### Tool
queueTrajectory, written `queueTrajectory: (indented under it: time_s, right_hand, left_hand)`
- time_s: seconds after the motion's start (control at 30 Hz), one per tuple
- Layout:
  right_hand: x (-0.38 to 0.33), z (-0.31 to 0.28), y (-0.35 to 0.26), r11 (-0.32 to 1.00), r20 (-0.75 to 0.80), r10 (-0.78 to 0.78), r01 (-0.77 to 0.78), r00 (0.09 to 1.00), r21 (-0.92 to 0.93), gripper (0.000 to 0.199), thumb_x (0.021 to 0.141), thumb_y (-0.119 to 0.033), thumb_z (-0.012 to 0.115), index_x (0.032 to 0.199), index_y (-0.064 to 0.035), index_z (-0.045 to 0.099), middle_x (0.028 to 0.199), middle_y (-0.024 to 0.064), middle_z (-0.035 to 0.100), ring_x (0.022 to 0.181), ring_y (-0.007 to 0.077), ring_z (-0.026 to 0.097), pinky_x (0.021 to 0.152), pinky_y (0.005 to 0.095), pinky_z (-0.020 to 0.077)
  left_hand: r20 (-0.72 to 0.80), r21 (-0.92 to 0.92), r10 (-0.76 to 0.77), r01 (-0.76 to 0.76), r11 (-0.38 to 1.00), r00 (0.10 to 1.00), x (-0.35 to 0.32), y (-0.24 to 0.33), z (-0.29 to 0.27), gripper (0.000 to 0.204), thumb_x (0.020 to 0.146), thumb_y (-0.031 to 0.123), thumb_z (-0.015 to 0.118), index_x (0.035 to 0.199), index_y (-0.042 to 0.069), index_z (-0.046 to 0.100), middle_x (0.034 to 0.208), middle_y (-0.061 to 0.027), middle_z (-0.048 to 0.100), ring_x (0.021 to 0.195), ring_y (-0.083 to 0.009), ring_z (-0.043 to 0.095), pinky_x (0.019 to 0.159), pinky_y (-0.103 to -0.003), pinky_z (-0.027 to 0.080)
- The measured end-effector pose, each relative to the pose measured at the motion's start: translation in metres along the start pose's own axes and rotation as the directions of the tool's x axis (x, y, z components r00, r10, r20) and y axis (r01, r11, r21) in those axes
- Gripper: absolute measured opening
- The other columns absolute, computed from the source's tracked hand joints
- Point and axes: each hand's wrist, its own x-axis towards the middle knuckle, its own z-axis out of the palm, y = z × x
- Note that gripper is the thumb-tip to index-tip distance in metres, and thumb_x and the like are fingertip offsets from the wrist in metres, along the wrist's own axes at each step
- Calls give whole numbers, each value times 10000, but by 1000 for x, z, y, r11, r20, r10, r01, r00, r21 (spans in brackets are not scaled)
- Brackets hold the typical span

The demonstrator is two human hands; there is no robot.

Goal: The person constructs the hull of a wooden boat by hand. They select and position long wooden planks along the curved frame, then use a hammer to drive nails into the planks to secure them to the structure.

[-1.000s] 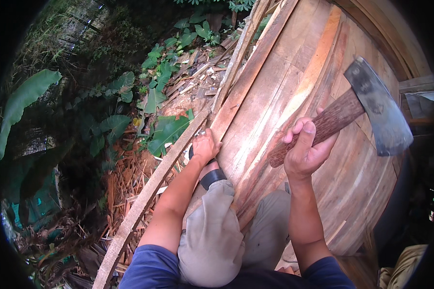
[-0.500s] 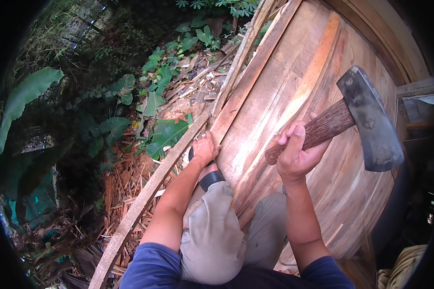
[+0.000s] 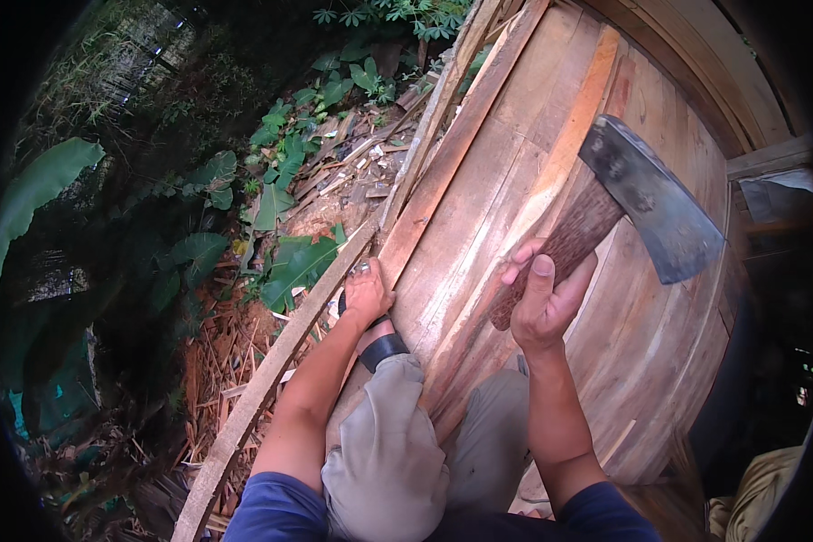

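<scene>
In my right hand point(image 3: 551, 298) is an axe point(image 3: 655, 199), raised above the boards with its dark steel head to the upper right. My fingers and thumb close around its short, brown wooden handle point(image 3: 569, 239). My left hand point(image 3: 367, 292) is low beside my foot, its fingers bent down at the end of a narrow reddish plank point(image 3: 461, 144); what they grip is hidden. Beneath both hands spreads a wooden deck of joined boards point(image 3: 479, 226), curved by the lens. A dark strap point(image 3: 381, 350) shows around my ankle.
A long rough timber rail point(image 3: 271, 379) runs along the deck's left edge. Past it, wood scraps point(image 3: 212, 370) and green leaves point(image 3: 298, 271) cover the ground. Timber framing point(image 3: 723, 72) stands at the upper right, and tan cloth point(image 3: 759, 497) lies at the lower right.
The axe has shifted left and slightly up, its head turning with my right wrist. My left hand keeps its place by the plank; the whole view has shifted a little.
</scene>
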Motion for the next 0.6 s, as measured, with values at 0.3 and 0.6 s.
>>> queueTrajectory:
  time_s: [0.3,0.6]
  right_hand:
    - [-59,28,101,627,163,610,-346,775,-698,347,958,-218,510,1225,-26,400,870,340,599,874,523,601,722,557,448]
    - [-55,16,58,975,-49,57,-66,997,-210,257,931,-102,509,1132,12,399,770,214,589,670,341,599,677,447,494]
  left_hand:
    - [-36,-17,-11,11,1000,999,8,5,2,680,748,300,717,1225,-14,347,1089,-198,632,1062,-342,604,939,-470,412]
    - [32,-85,3,0,996,999,9,3,-9,739,761,257,673,1335,-47,320,1161,-236,593,1107,-352,583,988,-486,383]
